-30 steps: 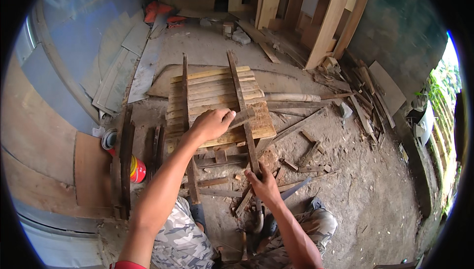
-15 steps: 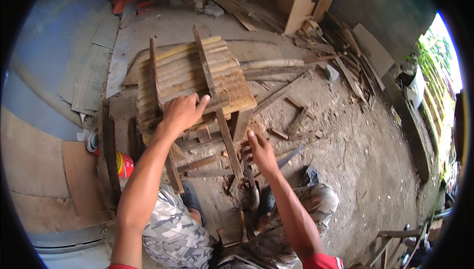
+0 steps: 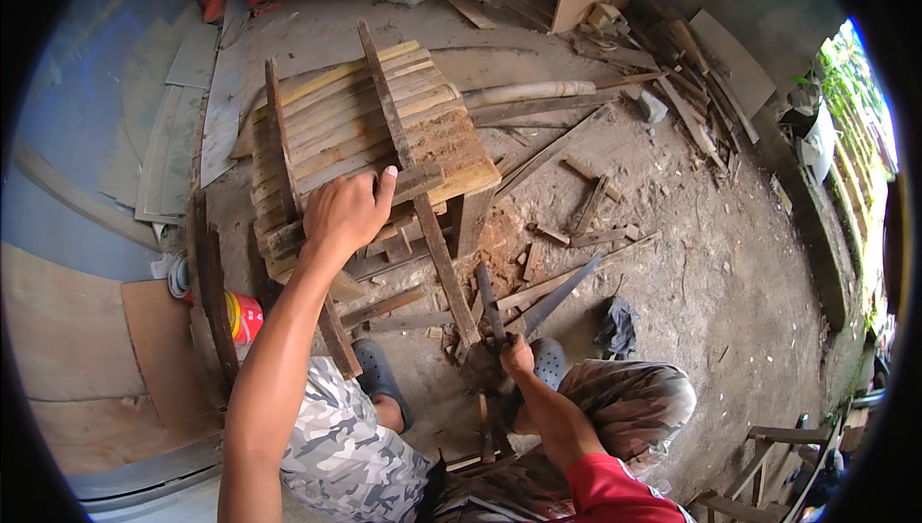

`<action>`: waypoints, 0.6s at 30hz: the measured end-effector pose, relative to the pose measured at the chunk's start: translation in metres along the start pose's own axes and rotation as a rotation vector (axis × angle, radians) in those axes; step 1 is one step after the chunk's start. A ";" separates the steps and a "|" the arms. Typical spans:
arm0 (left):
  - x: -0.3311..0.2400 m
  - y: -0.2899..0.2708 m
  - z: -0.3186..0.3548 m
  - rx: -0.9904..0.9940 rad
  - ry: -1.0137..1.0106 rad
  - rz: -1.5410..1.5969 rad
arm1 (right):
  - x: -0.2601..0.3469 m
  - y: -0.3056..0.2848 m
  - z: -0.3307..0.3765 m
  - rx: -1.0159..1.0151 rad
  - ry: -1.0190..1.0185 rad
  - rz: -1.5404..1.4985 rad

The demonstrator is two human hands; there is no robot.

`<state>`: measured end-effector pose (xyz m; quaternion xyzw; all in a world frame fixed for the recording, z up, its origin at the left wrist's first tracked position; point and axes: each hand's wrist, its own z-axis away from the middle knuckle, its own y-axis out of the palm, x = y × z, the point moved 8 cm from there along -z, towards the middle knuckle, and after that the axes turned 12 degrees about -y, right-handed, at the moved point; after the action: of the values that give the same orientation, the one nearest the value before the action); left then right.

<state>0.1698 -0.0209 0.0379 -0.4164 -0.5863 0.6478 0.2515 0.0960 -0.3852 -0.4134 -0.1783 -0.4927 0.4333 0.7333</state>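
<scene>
A ladder-like wooden frame (image 3: 393, 110) leans over a low slatted wooden table (image 3: 331, 129). My left hand (image 3: 346, 214) is closed over the short crosspiece (image 3: 417, 180) of that frame, its thumb pointing up along the wood. Down between my feet, my right hand (image 3: 519, 355) is closed at the lower end of a dark-bladed machete (image 3: 490, 300); the handle is mostly hidden in the fingers. Just right of it, a saw blade (image 3: 557, 300) slants up from the ground, its grip out of sight. A wooden tool handle (image 3: 484, 417) shows below the right hand.
Wood offcuts (image 3: 588, 211) and sawdust lie right of the table. A black plastic bag (image 3: 617, 323) is by my right shoe. At left stands a red and yellow can (image 3: 242, 317) beside upright boards. Scrap planks (image 3: 687, 120) pile along the far right wall.
My right hand has moved down from beside the frame's leg to the machete, whose blade now points higher. My left hand stays on the crosspiece. The view has shifted slightly.
</scene>
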 end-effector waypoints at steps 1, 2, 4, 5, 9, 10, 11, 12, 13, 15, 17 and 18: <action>-0.001 0.001 -0.001 0.013 -0.015 -0.006 | 0.004 -0.002 0.001 -0.010 -0.043 0.057; 0.000 0.002 -0.003 0.026 -0.030 -0.012 | 0.007 0.000 0.006 -0.046 -0.032 0.079; 0.003 0.003 -0.003 0.034 -0.044 -0.024 | 0.016 0.007 0.019 -0.117 -0.012 0.125; -0.001 0.005 -0.004 0.040 -0.040 -0.018 | 0.005 0.013 0.017 -0.094 -0.004 0.092; -0.004 0.004 -0.005 0.022 -0.026 -0.008 | 0.008 0.031 0.019 -0.036 -0.081 -0.059; -0.002 0.004 -0.006 0.017 -0.035 -0.009 | 0.018 0.029 0.021 -0.029 -0.173 -0.088; -0.001 0.003 -0.006 0.012 -0.043 -0.009 | 0.028 0.027 0.023 -0.021 -0.264 -0.117; -0.001 0.004 -0.006 0.031 -0.050 -0.020 | 0.035 0.030 0.026 0.022 -0.307 -0.192; -0.004 0.001 -0.005 0.051 -0.051 -0.028 | 0.034 0.030 0.026 0.022 -0.305 -0.138; -0.008 0.003 -0.005 0.059 -0.048 -0.025 | 0.031 0.029 0.026 0.026 -0.300 -0.029; -0.002 0.002 -0.006 0.019 -0.053 -0.017 | 0.035 0.019 0.027 -0.091 -0.234 0.013; 0.000 0.003 -0.006 0.024 -0.056 -0.015 | 0.033 0.016 0.029 -0.103 -0.163 0.053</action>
<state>0.1752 -0.0179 0.0350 -0.3908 -0.5882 0.6642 0.2451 0.0682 -0.3542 -0.3927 -0.1930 -0.5674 0.4395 0.6690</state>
